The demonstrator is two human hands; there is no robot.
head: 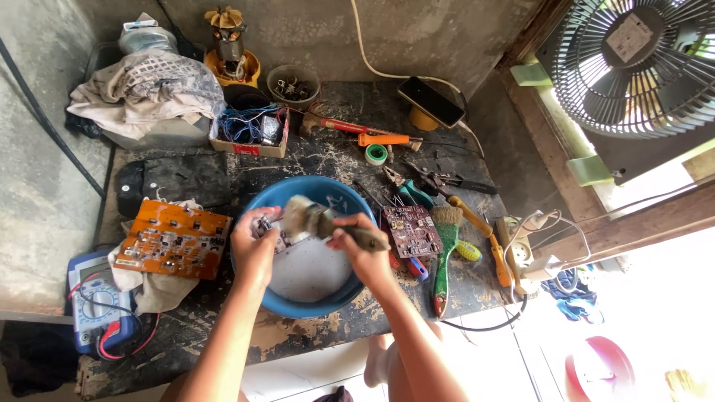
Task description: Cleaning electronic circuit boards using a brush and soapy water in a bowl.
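i'm looking down at a worn, paint-flecked bench (313, 331) with a blue bowl (257, 201) at its middle. my left hand (253, 249) is over the bowl, fingers curled shut around a small part (267, 225); what the part is i cannot tell, most of it is hidden in the grip. my right hand (365, 249) is closed on the handle of a brush (324, 222), whose pale, blurred bristles point left and meet the part just above the bowl's whitish inside. both hands sit close together, nearly touching over the bowl.

left of the bowl an orange board (173, 238) lies on a cloth (160, 290), and a meter (100, 301) with red and black leads sits at the bench's near left corner. right of the bowl a dark red board (412, 231) lies just beside the rim, with a green brush (445, 253) next to it and a yellow screwdriver (480, 231) beyond. pliers (439, 179) lie further back, near a roll of tape (376, 154) and an orange tool (383, 139). a box of wires (249, 130) stands behind the bowl, a motor (229, 48) at the back wall, a phone (430, 101) propped to the right. a fan (640, 63) fills the upper right corner.
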